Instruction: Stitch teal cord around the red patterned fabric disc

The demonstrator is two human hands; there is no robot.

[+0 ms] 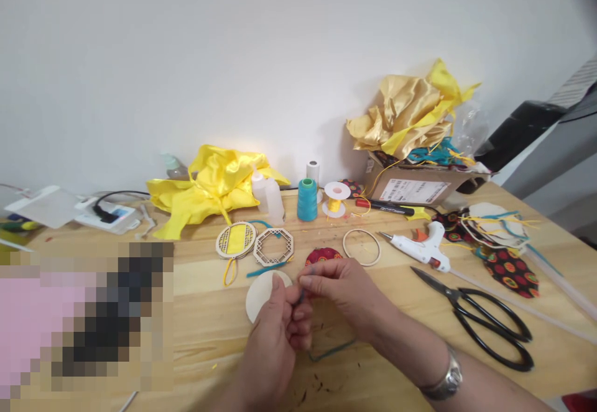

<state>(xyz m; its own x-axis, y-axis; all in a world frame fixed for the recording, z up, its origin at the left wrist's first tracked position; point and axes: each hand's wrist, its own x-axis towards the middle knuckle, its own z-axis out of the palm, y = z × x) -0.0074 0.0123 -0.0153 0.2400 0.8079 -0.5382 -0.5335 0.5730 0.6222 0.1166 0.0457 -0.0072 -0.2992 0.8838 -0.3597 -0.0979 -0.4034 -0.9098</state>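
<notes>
My left hand [278, 328] is closed, fingers curled around part of a dark teal cord [333, 351], whose loose end trails over the table below my right hand. Thumb and fingertips of my right hand [338, 284] pinch the same cord just beside the left fingertips; the gripped part is mostly hidden. Behind the left thumb is a pale round disc [258, 294], partly covered. A red patterned fabric piece [324, 255] lies just beyond the right fingers. Farther back are an octagonal wooden lattice frame [274, 230] and a round lattice piece with yellow backing [236, 228].
Black scissors [454, 297] and a white glue gun [417, 244] lie to the right, near a thin wooden ring [379, 247]. Teal thread [306, 202], squeeze bottles [274, 201], yellow satin [209, 188] and a cardboard box [410, 182] line the wall.
</notes>
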